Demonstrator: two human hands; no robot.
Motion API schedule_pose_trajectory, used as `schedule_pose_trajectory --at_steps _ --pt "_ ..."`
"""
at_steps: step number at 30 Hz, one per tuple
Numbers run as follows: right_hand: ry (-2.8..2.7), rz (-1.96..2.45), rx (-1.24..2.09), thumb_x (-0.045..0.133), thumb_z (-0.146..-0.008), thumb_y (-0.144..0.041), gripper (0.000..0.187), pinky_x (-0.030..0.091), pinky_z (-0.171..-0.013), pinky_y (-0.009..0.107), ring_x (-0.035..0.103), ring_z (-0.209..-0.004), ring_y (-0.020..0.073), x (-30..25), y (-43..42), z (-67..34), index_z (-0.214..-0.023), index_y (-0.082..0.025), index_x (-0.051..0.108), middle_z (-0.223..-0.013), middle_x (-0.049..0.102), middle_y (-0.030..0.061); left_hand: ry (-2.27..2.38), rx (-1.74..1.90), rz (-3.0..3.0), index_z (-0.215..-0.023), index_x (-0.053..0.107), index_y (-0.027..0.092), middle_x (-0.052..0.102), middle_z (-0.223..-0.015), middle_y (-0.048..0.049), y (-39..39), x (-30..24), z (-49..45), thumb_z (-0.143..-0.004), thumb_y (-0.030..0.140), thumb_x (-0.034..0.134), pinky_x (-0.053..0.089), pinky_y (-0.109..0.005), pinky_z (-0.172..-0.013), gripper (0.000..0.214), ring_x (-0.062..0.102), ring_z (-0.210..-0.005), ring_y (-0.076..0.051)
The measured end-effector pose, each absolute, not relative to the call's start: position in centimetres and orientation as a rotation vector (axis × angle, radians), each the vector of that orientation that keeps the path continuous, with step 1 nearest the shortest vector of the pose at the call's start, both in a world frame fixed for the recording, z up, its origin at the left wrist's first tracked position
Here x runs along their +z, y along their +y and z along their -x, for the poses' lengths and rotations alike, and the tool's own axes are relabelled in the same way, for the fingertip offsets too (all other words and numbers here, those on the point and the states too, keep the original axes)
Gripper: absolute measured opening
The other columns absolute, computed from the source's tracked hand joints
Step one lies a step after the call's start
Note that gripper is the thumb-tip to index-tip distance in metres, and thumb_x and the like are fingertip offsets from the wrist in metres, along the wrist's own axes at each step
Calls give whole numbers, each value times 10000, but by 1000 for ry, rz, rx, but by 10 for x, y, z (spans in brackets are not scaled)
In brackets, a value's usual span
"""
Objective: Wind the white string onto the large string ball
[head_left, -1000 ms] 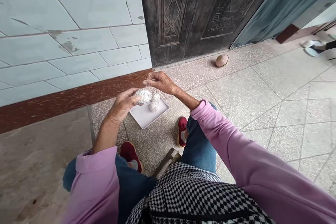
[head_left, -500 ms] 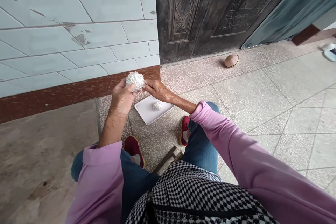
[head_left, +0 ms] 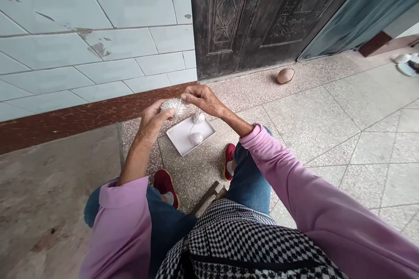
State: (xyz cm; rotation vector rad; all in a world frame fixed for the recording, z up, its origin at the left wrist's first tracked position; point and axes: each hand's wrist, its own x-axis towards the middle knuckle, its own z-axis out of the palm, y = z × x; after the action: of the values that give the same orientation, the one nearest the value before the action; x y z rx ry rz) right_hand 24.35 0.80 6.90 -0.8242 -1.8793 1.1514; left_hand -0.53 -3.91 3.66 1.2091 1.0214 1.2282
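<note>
Two bare hands meet beyond the far side of the pale tray [head_left: 176, 138], where the left hand [head_left: 151, 124] holds a fluffy white bundle [head_left: 169, 104] up in the air, its thumb and fingers closed on the bundle's near edge. The right hand [head_left: 207, 99], to the right of the bundle and also beyond the tray, has its fingertips pinched together on a white strand [head_left: 179, 103] that crosses to the bundle by the left thumb. Inside the tray sits one yarn ball [head_left: 196, 138]; another yarn ball [head_left: 199, 117] shows at the tray's far edge, though whether it rests there or hangs is hard to tell. A thin thread [head_left: 191, 127] runs between them. Handling this well, I judge, calls for an even, light pull from the right fingertips, with the left thumb pressing each turn just enough to stop it slipping without flattening the loops. Keeping the balls inside the tray, free to roll, and the thread off its rim should prevent snags.
</note>
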Motion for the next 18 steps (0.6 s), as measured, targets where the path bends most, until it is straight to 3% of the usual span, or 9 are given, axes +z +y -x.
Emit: schedule_pose_trajectory --at_steps 5,12,18 --pt "-1829 801 1168 840 -1339 -443 586 432 -819 305 445 -805 147 62 15 -239 -857 -222 591 -820 535 -54 924 1124 -1202 -1078 971 235 848 -959 -101 -53 47 -1 -820 651 1153 652 -322 -672 521 740 -796 -236" --pt "-1750 949 1224 837 -1317 -338 563 406 -807 327 443 -822 169 56 13 -231 -833 -241 566 -822 505 -46 975 1133 -1120 -1115 949 213 869 -1004 -81 -51 44 -7 -700 531 1204 655 -288 -679 582 756 -813 -212" --pt "-1711 989 1280 802 -1322 -328 550 426 -802 326 475 -830 166 56 19 -218 -825 -236 583 -812 546 -35 935 1297 -1019 -1123 877 234 902 -1174 -104 -42 37 -12 -620 396 1220 744 -393 -956 630 839 -1070 -291"
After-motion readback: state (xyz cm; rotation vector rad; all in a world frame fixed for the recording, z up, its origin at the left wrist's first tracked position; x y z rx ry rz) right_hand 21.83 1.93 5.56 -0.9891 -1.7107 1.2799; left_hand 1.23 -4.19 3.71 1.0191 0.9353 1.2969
